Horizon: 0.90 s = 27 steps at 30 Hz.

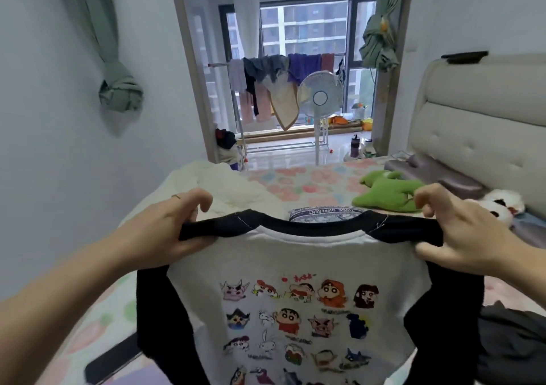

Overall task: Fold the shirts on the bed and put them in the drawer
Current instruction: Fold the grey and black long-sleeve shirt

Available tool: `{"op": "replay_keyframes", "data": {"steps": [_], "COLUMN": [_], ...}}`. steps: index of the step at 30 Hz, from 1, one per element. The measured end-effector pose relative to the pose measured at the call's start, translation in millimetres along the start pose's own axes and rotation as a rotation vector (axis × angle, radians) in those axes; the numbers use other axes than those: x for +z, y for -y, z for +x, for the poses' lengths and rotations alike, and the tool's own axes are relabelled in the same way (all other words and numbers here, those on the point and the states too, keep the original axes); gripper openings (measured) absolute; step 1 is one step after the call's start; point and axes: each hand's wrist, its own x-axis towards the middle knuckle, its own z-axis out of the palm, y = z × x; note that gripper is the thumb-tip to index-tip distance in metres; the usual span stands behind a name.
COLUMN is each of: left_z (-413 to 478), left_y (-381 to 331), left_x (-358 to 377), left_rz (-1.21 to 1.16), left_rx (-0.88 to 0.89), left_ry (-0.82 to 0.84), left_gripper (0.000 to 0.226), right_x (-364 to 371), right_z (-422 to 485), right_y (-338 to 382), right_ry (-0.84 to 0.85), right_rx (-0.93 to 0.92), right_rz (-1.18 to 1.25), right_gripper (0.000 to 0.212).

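Right in front of you, raised over the bed [310, 183], hangs the white shirt [295, 310] with black sleeves and cartoon prints. Your left hand [174, 231] pinches one black shoulder and your right hand [461, 237] the other, each closed on the cloth, with the neckline stretched between them. It looks light, soft and limp — the sleeves droop — so the shoulder seams seem the best hold for laying it flat. Just beyond the collar a folded printed garment [322, 214] lies on the bed, with a green plush toy [387, 191] farther right.
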Motion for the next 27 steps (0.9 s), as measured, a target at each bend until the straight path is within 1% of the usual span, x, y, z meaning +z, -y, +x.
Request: {"op": "replay_keyframes", "data": {"steps": [2, 3, 4, 5, 6, 8, 11, 12, 13, 14, 16, 17, 19, 22, 24, 25, 26, 27], "left_z": [3.1, 5.1, 6.9, 8.5, 9.8, 12.5, 16.9, 17.7, 18.0, 17.6, 16.6, 16.0, 15.0, 13.5, 12.4, 12.5, 12.6, 12.7], "left_y": [-5.5, -8.7, -12.2, -14.6, -16.0, -19.6, -26.4, -28.2, -29.9, -32.7, -36.0, -36.6, -37.7, -43.2, -43.7, -42.6, -42.9, -41.5], "left_x": [-8.9, -13.5, -18.2, -22.3, -25.8, -31.9, -41.2, -43.3, -45.0, -46.8, -49.2, -49.8, -50.3, -52.1, -52.6, -51.9, -51.3, -49.5], "left_rz": [-0.044, -0.065, -0.093, -0.125, -0.164, -0.279, -0.591, -0.665, -0.71, -0.74, -0.762, -0.772, -0.82, -0.891, -0.925, -0.938, -0.944, -0.944], "left_rx": [0.065, 0.074, 0.056, 0.027, -0.009, -0.119, -0.282, -0.306, -0.32, -0.331, -0.351, -0.367, -0.401, -0.435, -0.462, -0.481, -0.504, -0.524], "left_ry": [-0.02, -0.04, -0.07, -0.113, -0.159, -0.202, -0.151, -0.126, -0.093, -0.052, 0.025, 0.051, 0.089, 0.144, 0.212, 0.24, 0.255, 0.262], "left_gripper": [0.028, 0.025, 0.022, 0.021, 0.023, 0.029, 0.026, 0.026, 0.025, 0.026, 0.029, 0.032, 0.034, 0.022, 0.029, 0.028, 0.022, 0.018], "right_x": [-3.9, -6.8, -8.8, -10.8, -14.7, -24.1, -38.5, -41.7, -44.4, -46.5, -50.7, -51.9, -53.5, -53.0, -54.0, -54.5, -53.8, -52.0], "right_z": [3.8, 6.7, 8.9, 11.5, 14.4, 20.3, 26.5, 27.2, 27.2, 26.2, 22.6, 20.3, 16.6, 15.4, 16.7, 17.1, 16.8, 16.0], "right_y": [-3.5, -5.3, -7.4, -9.8, -11.5, -11.2, -10.2, -11.6, -11.9, -12.0, -9.8, -9.4, -7.5, -6.8, -4.1, -3.8, -4.4, -5.4], "right_ry": [-0.01, 0.003, 0.004, -0.005, -0.013, -0.016, 0.033, 0.063, 0.119, 0.178, 0.272, 0.274, 0.202, 0.031, -0.008, -0.011, -0.023, -0.036], "right_rx": [0.031, 0.064, 0.086, 0.108, 0.145, 0.214, 0.343, 0.392, 0.418, 0.413, 0.383, 0.371, 0.382, 0.446, 0.497, 0.517, 0.537, 0.559], "right_rz": [0.109, 0.186, 0.254, 0.317, 0.391, 0.559, 0.858, 0.922, 0.936, 0.902, 0.824, 0.828, 0.927, 1.009, 1.043, 1.067, 1.081, 1.08], "right_gripper": [0.025, 0.021, 0.026, 0.033, 0.036, 0.03, 0.021, 0.024, 0.027, 0.024, 0.009, 0.01, 0.018, 0.018, 0.02, 0.028, 0.039, 0.046]}}
